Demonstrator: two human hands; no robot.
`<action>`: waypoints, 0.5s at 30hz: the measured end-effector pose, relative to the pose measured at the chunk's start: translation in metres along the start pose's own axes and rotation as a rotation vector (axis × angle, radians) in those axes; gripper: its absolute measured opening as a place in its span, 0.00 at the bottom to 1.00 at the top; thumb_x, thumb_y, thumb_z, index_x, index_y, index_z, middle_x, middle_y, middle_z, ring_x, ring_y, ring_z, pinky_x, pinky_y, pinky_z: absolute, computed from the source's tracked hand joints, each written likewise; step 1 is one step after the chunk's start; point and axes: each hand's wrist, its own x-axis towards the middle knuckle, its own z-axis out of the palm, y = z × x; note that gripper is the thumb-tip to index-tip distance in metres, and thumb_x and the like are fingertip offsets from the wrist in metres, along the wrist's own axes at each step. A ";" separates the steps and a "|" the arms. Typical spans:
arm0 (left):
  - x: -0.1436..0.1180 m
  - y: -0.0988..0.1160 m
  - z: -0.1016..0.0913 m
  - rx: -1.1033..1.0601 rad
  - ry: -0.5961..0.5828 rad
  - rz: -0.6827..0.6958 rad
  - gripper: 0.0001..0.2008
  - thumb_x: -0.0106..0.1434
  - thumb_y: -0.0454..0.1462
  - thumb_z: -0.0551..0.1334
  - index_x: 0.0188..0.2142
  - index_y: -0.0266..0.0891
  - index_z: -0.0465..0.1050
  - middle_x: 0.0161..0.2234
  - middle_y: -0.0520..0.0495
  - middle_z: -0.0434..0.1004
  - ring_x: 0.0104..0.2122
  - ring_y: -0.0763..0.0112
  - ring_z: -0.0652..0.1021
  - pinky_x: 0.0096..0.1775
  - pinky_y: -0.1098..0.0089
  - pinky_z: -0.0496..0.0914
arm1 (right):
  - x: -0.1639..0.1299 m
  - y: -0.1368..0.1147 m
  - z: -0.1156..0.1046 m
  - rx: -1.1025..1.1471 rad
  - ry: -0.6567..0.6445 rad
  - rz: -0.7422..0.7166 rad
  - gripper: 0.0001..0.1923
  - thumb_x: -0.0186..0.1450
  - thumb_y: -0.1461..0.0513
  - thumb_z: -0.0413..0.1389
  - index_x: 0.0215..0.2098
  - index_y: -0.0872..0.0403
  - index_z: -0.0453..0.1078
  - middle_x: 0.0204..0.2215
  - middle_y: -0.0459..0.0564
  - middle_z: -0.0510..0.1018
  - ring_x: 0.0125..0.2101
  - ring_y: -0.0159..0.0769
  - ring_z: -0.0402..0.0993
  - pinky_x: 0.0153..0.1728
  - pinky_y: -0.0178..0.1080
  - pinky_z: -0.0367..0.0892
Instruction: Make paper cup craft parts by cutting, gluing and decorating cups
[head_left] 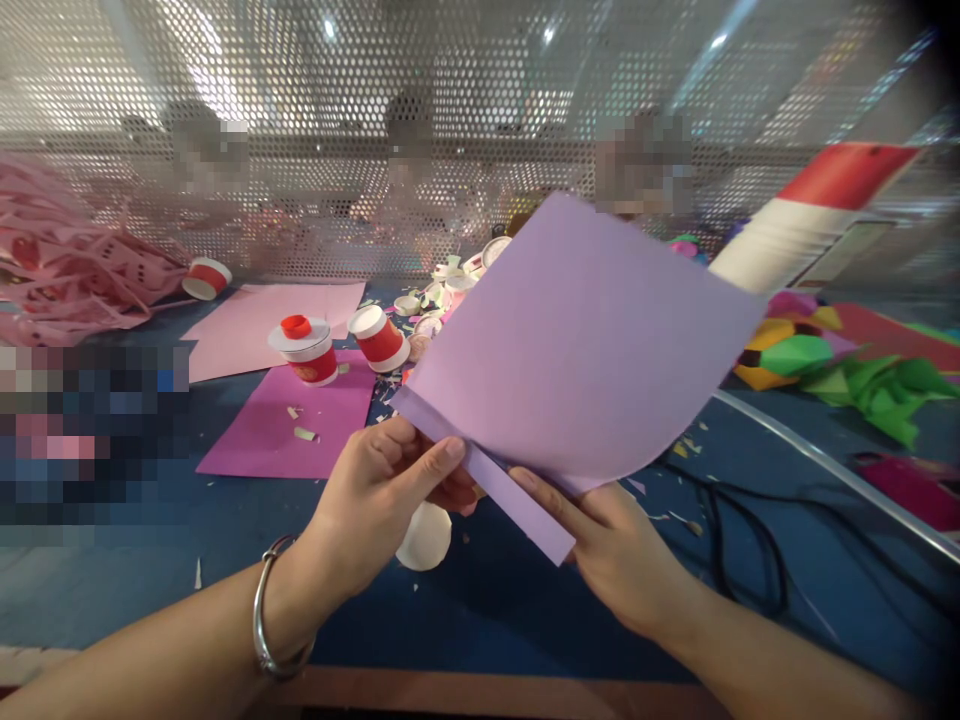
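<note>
A lilac paper sheet is held up above the blue table, with a narrow strip folded over along its near edge. My left hand pinches that folded edge at its left part, thumb on top. My right hand holds the same edge further right, fingers lying along the fold. A silver bangle circles my left wrist. Beneath the hands, a white round paper cup lies on the table, partly hidden.
A magenta sheet and a pink sheet lie at the left, with red-and-white paper cups on them. Cut pink paper is piled far left. Green and yellow folded paper and a black cable lie right. A perforated metal screen backs the table.
</note>
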 end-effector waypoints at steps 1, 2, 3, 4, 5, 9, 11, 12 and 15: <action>0.000 0.000 0.000 -0.004 0.001 -0.007 0.11 0.66 0.41 0.68 0.32 0.35 0.77 0.25 0.49 0.83 0.25 0.74 0.83 0.30 0.78 0.78 | 0.000 -0.001 0.000 -0.011 0.000 0.003 0.11 0.66 0.56 0.58 0.32 0.48 0.81 0.30 0.49 0.83 0.35 0.40 0.81 0.39 0.41 0.75; 0.000 0.000 0.000 -0.009 0.004 -0.014 0.11 0.66 0.42 0.68 0.32 0.35 0.77 0.25 0.49 0.83 0.25 0.74 0.83 0.30 0.78 0.78 | 0.000 -0.001 -0.001 -0.025 0.002 0.001 0.11 0.66 0.56 0.57 0.32 0.48 0.81 0.30 0.49 0.83 0.35 0.40 0.81 0.39 0.41 0.75; 0.000 -0.001 0.000 -0.015 0.005 -0.020 0.11 0.66 0.42 0.68 0.32 0.35 0.77 0.26 0.49 0.83 0.26 0.74 0.83 0.30 0.77 0.78 | 0.000 -0.001 -0.001 -0.043 0.002 -0.004 0.11 0.66 0.56 0.57 0.32 0.47 0.81 0.31 0.49 0.84 0.35 0.40 0.81 0.39 0.41 0.75; 0.000 -0.001 0.000 -0.021 0.005 -0.025 0.11 0.66 0.42 0.68 0.32 0.34 0.77 0.26 0.49 0.83 0.26 0.74 0.83 0.31 0.78 0.78 | 0.001 -0.001 -0.001 -0.061 -0.001 -0.011 0.11 0.67 0.56 0.57 0.32 0.47 0.81 0.31 0.49 0.84 0.35 0.40 0.81 0.40 0.41 0.75; 0.000 -0.001 0.000 -0.029 0.005 -0.030 0.12 0.65 0.42 0.68 0.32 0.34 0.77 0.26 0.49 0.83 0.26 0.73 0.83 0.31 0.77 0.78 | 0.001 -0.002 -0.002 -0.077 -0.003 -0.024 0.12 0.67 0.56 0.56 0.32 0.47 0.81 0.31 0.49 0.84 0.35 0.40 0.81 0.41 0.41 0.75; 0.000 0.000 0.000 -0.069 -0.005 -0.039 0.11 0.64 0.42 0.69 0.32 0.34 0.78 0.25 0.49 0.83 0.25 0.74 0.83 0.30 0.78 0.78 | 0.001 -0.001 -0.002 -0.121 -0.007 -0.058 0.14 0.69 0.56 0.54 0.33 0.47 0.82 0.31 0.49 0.83 0.37 0.39 0.81 0.44 0.41 0.74; -0.001 0.000 0.001 -0.084 -0.013 -0.046 0.12 0.64 0.42 0.70 0.30 0.34 0.78 0.25 0.49 0.83 0.24 0.75 0.82 0.30 0.79 0.78 | 0.000 0.001 -0.002 -0.140 0.000 -0.049 0.14 0.69 0.54 0.55 0.34 0.47 0.82 0.31 0.49 0.82 0.37 0.40 0.80 0.43 0.41 0.73; -0.001 0.000 0.002 -0.089 -0.022 -0.049 0.12 0.64 0.41 0.70 0.29 0.34 0.79 0.24 0.49 0.83 0.24 0.76 0.82 0.30 0.79 0.78 | -0.001 0.002 -0.002 -0.148 0.004 -0.038 0.14 0.70 0.54 0.55 0.33 0.48 0.82 0.30 0.49 0.82 0.36 0.39 0.79 0.42 0.40 0.73; -0.002 0.000 0.003 -0.105 -0.044 -0.054 0.12 0.64 0.41 0.70 0.29 0.34 0.79 0.24 0.49 0.83 0.24 0.77 0.81 0.30 0.80 0.77 | -0.004 0.008 -0.003 -0.158 0.014 0.026 0.17 0.70 0.51 0.55 0.32 0.50 0.80 0.30 0.48 0.81 0.35 0.37 0.77 0.39 0.38 0.72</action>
